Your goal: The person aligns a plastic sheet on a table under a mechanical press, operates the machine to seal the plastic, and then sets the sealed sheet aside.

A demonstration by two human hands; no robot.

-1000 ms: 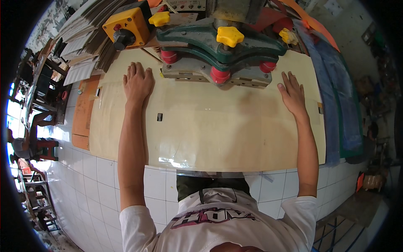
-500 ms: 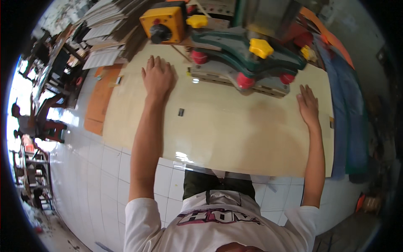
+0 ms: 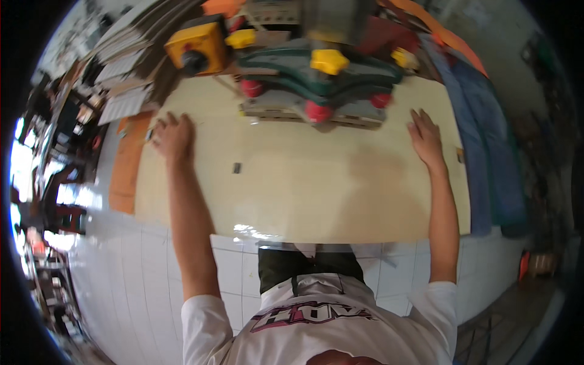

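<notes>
The whole view is smeared with motion blur. The machine (image 3: 316,79) at the pale board's (image 3: 304,182) far edge runs out the top of the frame, a small dark object (image 3: 236,168) on the board is too small to identify, and the stacked sheets (image 3: 121,67) off its far-left corner blur together.

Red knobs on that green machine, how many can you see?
3: left red knob, middle red knob at the front, right red knob. The green machine may hide others behind it.
</notes>
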